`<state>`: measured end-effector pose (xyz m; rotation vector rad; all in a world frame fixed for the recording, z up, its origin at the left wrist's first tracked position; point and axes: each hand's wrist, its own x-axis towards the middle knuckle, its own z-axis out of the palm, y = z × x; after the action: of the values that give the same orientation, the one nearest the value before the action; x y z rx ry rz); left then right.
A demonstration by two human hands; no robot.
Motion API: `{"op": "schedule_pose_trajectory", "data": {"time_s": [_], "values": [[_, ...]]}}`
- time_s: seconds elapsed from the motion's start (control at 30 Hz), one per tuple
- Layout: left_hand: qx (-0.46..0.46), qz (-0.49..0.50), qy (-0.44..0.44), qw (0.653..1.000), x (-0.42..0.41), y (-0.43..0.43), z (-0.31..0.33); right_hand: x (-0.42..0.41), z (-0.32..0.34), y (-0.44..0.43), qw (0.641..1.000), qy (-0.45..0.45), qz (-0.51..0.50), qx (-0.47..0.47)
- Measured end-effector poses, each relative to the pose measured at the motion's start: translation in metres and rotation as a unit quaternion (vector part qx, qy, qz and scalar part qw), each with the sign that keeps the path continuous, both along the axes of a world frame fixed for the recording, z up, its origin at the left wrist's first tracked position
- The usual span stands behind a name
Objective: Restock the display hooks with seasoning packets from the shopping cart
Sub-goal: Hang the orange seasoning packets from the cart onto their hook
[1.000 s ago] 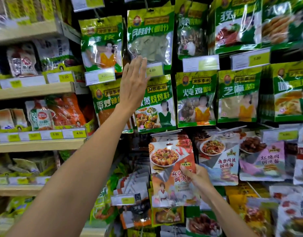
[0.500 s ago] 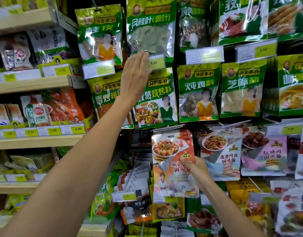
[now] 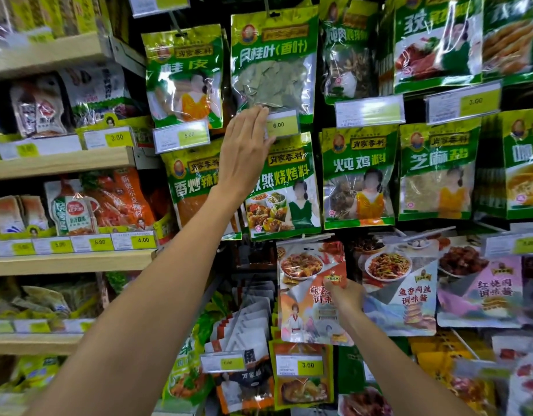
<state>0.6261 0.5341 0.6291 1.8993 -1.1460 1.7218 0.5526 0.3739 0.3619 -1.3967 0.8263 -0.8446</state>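
Unchanged: left hand flat against tag at 11 o'clock; right hand pinches packet, long axis 12–6, top at 12

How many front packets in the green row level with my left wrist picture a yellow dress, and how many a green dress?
Yellow dress: 2, chicken-stew packet, sesame packet
Green dress: 1, barbecue packet
Total: 3
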Motion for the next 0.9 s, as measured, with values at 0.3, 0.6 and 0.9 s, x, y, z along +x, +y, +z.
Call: {"op": "schedule_pose_trajectory", "data": {"time_s": [0.3, 0.6, 0.9], "values": [[-0.014, -0.02, 0.027, 0.999, -0.013, 0.001, -0.01, -0.013, 0.004, 0.012, 0.995, 0.071, -0.011, -0.064], [-0.061, -0.174, 0.11, 0.977, -0.088, -0.008, -0.136, -0.124, -0.019, 0.028, 0.985, -0.002, 0.023, -0.173], [0.027, -0.29, 0.551, 0.782, -0.261, -0.083, -0.352, -0.35, -0.144, -0.026, 0.979, 0.117, -0.145, -0.087]]}}
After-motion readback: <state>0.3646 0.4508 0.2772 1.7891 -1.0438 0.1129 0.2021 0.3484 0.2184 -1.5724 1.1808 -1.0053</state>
